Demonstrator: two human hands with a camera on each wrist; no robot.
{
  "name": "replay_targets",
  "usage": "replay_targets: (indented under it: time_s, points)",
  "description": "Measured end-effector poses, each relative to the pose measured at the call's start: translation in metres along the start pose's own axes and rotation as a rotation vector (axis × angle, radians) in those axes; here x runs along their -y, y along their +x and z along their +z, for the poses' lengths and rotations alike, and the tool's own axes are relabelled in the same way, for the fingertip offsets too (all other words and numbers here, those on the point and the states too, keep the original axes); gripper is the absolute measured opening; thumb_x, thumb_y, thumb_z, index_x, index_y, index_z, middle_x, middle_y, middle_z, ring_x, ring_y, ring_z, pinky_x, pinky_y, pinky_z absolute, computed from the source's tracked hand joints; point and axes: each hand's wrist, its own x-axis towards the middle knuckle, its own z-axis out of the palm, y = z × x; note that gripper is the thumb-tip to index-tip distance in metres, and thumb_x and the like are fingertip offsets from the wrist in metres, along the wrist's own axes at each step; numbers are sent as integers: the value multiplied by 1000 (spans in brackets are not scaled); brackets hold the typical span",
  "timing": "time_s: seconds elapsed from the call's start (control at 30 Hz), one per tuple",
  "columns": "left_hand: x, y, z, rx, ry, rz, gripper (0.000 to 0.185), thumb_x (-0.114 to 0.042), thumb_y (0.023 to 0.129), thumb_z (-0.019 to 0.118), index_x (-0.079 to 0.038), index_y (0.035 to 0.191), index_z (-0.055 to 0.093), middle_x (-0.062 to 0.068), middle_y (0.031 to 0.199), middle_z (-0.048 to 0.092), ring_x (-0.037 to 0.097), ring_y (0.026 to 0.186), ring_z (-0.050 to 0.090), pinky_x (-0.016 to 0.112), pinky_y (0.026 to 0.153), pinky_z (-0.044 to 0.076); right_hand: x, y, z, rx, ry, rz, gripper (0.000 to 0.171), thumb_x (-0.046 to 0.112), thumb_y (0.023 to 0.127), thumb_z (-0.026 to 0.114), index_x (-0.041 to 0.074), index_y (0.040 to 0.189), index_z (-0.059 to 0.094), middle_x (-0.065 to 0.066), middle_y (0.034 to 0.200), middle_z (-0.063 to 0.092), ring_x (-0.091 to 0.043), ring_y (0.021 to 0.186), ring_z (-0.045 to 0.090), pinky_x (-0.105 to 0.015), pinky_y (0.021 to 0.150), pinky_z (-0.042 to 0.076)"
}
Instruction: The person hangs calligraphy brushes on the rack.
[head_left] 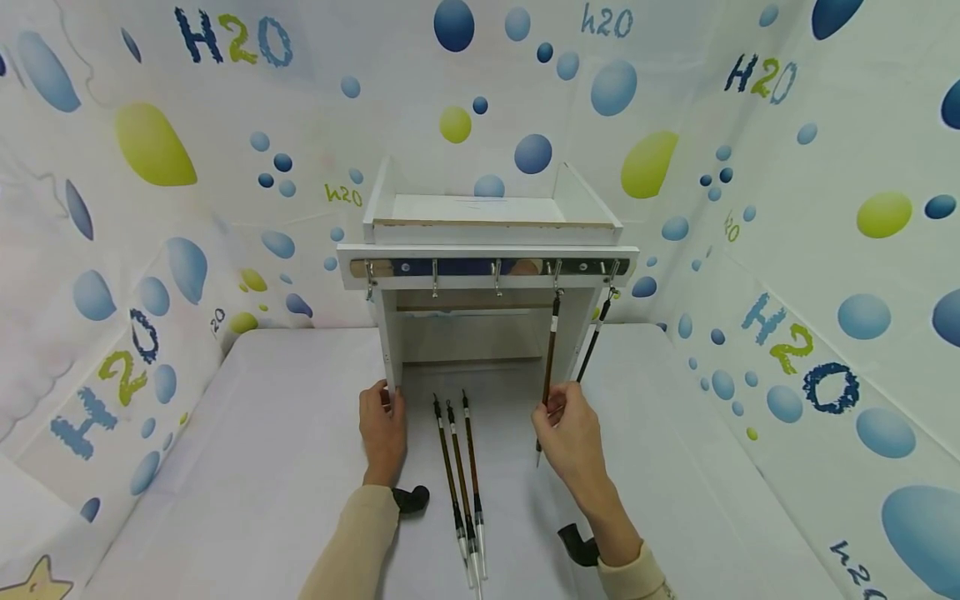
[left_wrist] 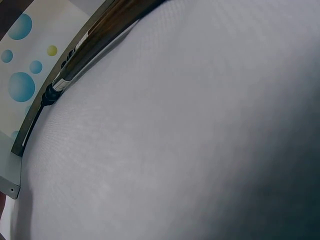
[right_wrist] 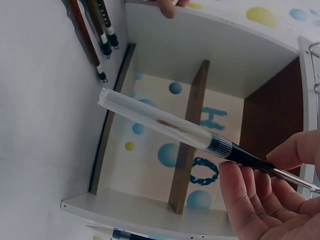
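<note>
A white wooden rack (head_left: 487, 236) with a row of metal hooks stands in front of me. My left hand (head_left: 382, 433) grips the lower edge of its left side panel (head_left: 390, 342). With my right hand (head_left: 576, 435) I pinch a brown calligraphy brush (head_left: 551, 346) whose top loop is at the second hook from the right. In the right wrist view, thumb and fingertips hold this brush near its black collar, and a clear cap (right_wrist: 150, 115) covers its bristles. Another brush (head_left: 595, 337) hangs from the rightmost hook. Three capped brushes (head_left: 457, 467) lie side by side between my hands.
The rack has an open top tray (head_left: 480, 208) and crossbars (right_wrist: 192, 125) at its back. White cloth (head_left: 285, 450) covers the table. Printed sheets (head_left: 787, 208) with blue and green bubbles wall in the back and sides. Black wrist straps (head_left: 577, 546) hang at my wrists.
</note>
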Motion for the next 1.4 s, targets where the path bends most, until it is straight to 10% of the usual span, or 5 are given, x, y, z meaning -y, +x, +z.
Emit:
replay_targets:
  time_s: [1.4]
  points:
    - [1, 1, 0, -13, 8, -12, 29, -21, 103, 56, -4, 126, 56, 15, 106, 55, 26, 96, 60, 44, 84, 56, -24, 24, 20, 26, -129, 13, 19, 13, 92, 66, 3, 108, 61, -9, 91, 71, -21, 77, 70, -35, 61, 54]
